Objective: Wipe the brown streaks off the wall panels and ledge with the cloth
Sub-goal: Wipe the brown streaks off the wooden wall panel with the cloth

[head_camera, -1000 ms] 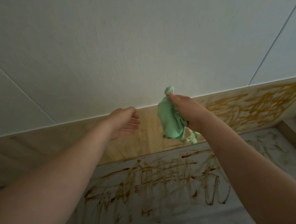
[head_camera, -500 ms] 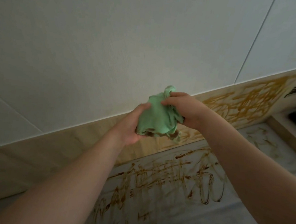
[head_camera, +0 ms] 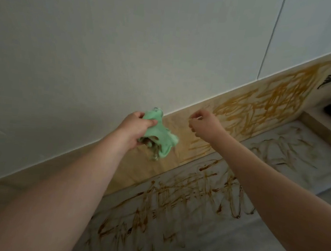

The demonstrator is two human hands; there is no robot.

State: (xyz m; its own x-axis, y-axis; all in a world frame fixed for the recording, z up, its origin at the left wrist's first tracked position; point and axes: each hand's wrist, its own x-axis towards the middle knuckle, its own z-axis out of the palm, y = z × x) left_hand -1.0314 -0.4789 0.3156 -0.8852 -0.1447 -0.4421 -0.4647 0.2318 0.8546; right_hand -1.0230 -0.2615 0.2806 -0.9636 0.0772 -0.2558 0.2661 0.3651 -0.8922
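The left hand is in the middle of the frame, and its fingers wrap tight round the top of a soft green cloth. The cloth is up in the air, just in front of the beige wall panel — I cannot tell if it touches. It looks light and floppy, so it will squash and fold any way you push it. It should not slip or break. The best place to hold it is the bunched middle, so a fat pad sticks out for rubbing. Its underside looks brown and dirty, so a clean side should face the wall. The cloth is longer up and down: a small tuft pokes up at the top, and the loose end hangs down toward the grey stone ledge. Just to the right, the right hand has its fingers curled in and holds nothing. Further right, thick brown streaks cover the panel — more run across the ledge lower in the frame.
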